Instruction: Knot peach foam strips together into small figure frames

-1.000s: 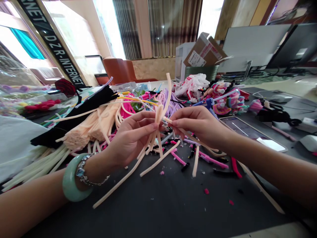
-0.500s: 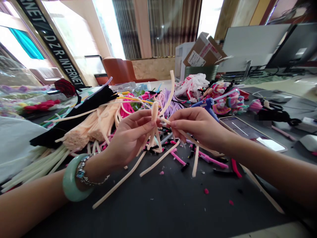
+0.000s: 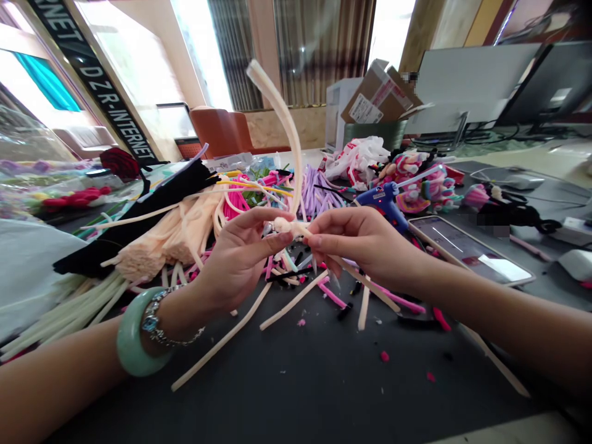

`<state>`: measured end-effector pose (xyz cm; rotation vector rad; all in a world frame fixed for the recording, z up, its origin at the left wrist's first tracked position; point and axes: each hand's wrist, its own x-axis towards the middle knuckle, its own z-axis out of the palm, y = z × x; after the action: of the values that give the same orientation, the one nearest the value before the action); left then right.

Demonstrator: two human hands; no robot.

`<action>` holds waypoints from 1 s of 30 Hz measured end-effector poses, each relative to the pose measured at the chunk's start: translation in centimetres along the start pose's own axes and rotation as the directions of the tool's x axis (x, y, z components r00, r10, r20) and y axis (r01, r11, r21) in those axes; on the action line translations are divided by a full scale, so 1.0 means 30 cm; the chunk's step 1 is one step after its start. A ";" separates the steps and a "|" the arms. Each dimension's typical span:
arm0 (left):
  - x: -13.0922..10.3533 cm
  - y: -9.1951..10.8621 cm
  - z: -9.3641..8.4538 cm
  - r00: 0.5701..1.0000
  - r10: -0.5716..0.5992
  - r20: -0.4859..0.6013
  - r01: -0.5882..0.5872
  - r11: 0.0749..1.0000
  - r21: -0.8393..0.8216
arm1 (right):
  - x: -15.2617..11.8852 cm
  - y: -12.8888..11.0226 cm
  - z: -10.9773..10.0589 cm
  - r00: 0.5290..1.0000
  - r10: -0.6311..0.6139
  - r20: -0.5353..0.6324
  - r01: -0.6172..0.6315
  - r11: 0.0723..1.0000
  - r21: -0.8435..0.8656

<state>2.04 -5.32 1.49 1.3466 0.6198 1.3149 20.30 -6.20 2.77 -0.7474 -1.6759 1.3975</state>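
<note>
Both hands meet over the middle of the dark table. A cream fuzzy piece (image 3: 283, 226) is pinched between the thumb and fingers of my left hand (image 3: 245, 253), which has a green bangle and a silver bracelet at its wrist. On the piece's right side, my right hand (image 3: 358, 237) pinches a cream strip (image 3: 303, 230). One long cream stem (image 3: 292, 132) rises from between the hands and curves to the upper left. Another pale length (image 3: 370, 283) slants down to the right below my right hand. Fingers hide part of the join.
Bundled cream stems (image 3: 160, 240) and a black bundle (image 3: 185, 185) lie left. A blue glue gun (image 3: 383, 202) and a phone (image 3: 467, 250) are at right, finished fuzzy figures (image 3: 420, 185) behind them. Loose stems and scraps dot the dark table (image 3: 296, 382).
The cream piece in my left hand has turned from upright to lying sideways. The long stem now stands higher and bends left, and its lower length has shifted below my right hand.
</note>
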 end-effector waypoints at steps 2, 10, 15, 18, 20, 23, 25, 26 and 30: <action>0.001 -0.003 -0.002 1.000 -0.013 -0.016 0.013 1.000 -0.016 | -0.003 -0.004 0.006 1.000 0.010 -0.009 -0.010 1.000 -0.012; 0.014 -0.009 -0.006 0.998 0.063 0.025 -0.063 0.998 -0.022 | -0.002 0.005 0.016 1.000 -0.008 0.009 0.008 0.999 0.034; 0.020 -0.015 -0.012 0.998 0.050 0.050 -0.049 0.999 -0.003 | -0.001 0.018 0.016 0.998 -0.029 0.055 0.029 1.000 0.010; 0.021 -0.016 -0.016 0.995 0.093 0.041 -0.096 0.993 0.062 | -0.002 0.025 0.014 0.998 -0.051 0.045 0.053 0.998 -0.042; 0.021 -0.015 -0.019 0.992 0.111 0.066 -0.117 0.988 0.096 | -0.001 0.026 0.013 0.998 -0.059 -0.011 0.058 0.994 -0.093; 0.020 -0.016 -0.026 0.988 0.123 0.098 -0.134 0.983 0.122 | 0.000 0.023 0.010 0.990 -0.086 -0.113 0.070 0.988 -0.137; 0.020 -0.020 -0.032 0.987 0.126 0.097 -0.140 0.979 0.146 | 0.001 0.021 0.009 0.982 -0.108 -0.157 0.084 0.985 -0.150; 0.020 -0.024 -0.036 0.985 0.134 0.104 -0.149 0.976 0.157 | 0.001 0.020 0.009 0.978 -0.119 -0.173 0.091 0.983 -0.161; 0.018 -0.041 -0.051 0.956 0.211 0.204 -0.252 0.946 0.202 | -0.005 0.018 0.010 0.958 -0.190 -0.214 0.136 0.961 -0.242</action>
<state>1.14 -4.02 0.22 1.7489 0.5072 1.3184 20.09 -6.37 2.19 -0.8446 -1.6811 0.9733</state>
